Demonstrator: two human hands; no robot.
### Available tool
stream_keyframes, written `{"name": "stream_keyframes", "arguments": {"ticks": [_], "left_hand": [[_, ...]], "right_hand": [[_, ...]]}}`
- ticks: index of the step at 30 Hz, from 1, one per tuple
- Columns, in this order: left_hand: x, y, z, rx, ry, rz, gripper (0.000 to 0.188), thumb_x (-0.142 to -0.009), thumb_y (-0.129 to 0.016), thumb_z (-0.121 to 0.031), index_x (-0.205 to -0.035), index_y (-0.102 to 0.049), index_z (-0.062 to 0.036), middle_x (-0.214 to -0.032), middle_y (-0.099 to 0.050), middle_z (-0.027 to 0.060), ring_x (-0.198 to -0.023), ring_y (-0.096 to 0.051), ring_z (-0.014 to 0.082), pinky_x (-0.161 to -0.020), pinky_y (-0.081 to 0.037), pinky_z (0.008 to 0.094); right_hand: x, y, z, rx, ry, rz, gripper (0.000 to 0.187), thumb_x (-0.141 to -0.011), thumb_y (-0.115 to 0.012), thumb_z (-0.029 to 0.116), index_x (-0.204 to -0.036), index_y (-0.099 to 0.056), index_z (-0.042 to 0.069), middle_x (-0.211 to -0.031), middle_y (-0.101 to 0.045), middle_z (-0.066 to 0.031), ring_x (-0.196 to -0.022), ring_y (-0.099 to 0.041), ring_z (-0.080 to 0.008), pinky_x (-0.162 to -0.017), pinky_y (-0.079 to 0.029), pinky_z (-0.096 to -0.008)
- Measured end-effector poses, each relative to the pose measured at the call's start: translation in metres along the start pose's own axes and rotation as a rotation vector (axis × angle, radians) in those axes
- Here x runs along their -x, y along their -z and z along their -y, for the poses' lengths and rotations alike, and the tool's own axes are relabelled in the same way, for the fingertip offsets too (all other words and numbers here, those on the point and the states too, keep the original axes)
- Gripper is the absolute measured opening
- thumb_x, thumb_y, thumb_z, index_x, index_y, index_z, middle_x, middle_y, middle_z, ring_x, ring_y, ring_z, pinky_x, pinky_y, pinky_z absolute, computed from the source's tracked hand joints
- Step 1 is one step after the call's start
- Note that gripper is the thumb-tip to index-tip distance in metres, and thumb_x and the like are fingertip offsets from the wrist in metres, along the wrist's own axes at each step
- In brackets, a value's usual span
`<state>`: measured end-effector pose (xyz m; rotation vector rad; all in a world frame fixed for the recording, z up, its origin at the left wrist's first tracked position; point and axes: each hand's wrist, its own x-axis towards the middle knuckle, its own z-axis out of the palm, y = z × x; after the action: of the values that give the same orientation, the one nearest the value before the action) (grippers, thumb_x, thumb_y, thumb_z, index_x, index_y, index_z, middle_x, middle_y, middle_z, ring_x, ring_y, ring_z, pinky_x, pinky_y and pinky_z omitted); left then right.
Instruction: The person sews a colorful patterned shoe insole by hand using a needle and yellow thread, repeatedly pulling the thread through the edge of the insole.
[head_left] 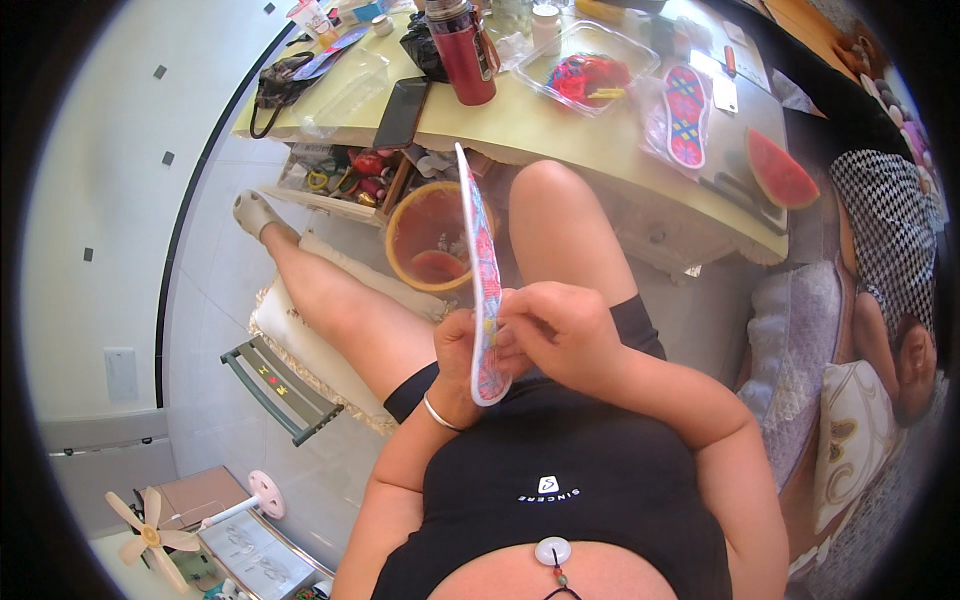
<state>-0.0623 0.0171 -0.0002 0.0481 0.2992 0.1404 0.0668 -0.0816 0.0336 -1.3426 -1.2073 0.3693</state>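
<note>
An embroidered insole [482, 270] stands upright and nearly edge-on above my lap, its white rim to the left and its colourful patterned face to the right. My left hand [455, 360] grips its lower part, fingers wrapped round the edge. Against the patterned face, my right hand [562, 325] is closed in a pinch; whatever is between those fingertips is too small or hidden to make out. A second insole [686, 115], patterned in pink, blue and yellow, lies on clear plastic on the table.
On the table [540, 130] are a red thermos [466, 60], a phone [402, 112], a clear box [625, 45] of red yarn and a watermelon slice [778, 170]. Below are an open drawer [345, 205] and an orange bin [400, 225]. Another person [880, 240] lies at right.
</note>
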Motion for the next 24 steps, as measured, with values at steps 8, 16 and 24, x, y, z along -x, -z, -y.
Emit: {"name": "stream_keyframes", "arguments": {"ticks": [8,16,24], "left_hand": [[-0.001,-0.019,0.009,-0.535,-0.408,-0.157,0.029,-0.090,-0.057,-0.004,-0.118,-0.054,0.0034,-0.105,-0.066,0.0136,-0.092,-0.065,0.0195,-0.079,-0.055,0.0343],[0.005,-0.019,0.009,-0.629,-0.445,-0.096,0.031,-0.092,-0.059,-0.002,-0.121,-0.053,0.0041,-0.112,-0.066,0.0134,-0.099,-0.066,0.0190,-0.090,-0.053,0.0343],[0.006,-0.020,0.010,-0.770,-0.542,-0.144,0.032,-0.090,-0.062,-0.001,-0.121,-0.055,0.0044,-0.112,-0.067,0.0122,-0.099,-0.066,0.0161,-0.091,-0.052,0.0301]], "right_hand": [[0.012,0.020,-0.031,-0.747,-0.557,0.166,0.008,-0.095,-0.062,0.008,-0.097,-0.060,0.000,-0.083,-0.060,0.0012,-0.071,-0.052,-0.0044,-0.063,-0.043,-0.0198],[0.025,0.013,-0.051,-0.780,-0.579,0.123,0.009,-0.097,-0.059,0.009,-0.099,-0.060,0.001,-0.085,-0.061,0.0014,-0.070,-0.053,-0.0040,-0.062,-0.043,-0.0197],[0.020,0.005,-0.042,-0.861,-0.623,0.078,0.009,-0.096,-0.060,0.009,-0.100,-0.062,0.001,-0.083,-0.062,0.0034,-0.070,-0.052,-0.0035,-0.064,-0.043,-0.0197]]}}
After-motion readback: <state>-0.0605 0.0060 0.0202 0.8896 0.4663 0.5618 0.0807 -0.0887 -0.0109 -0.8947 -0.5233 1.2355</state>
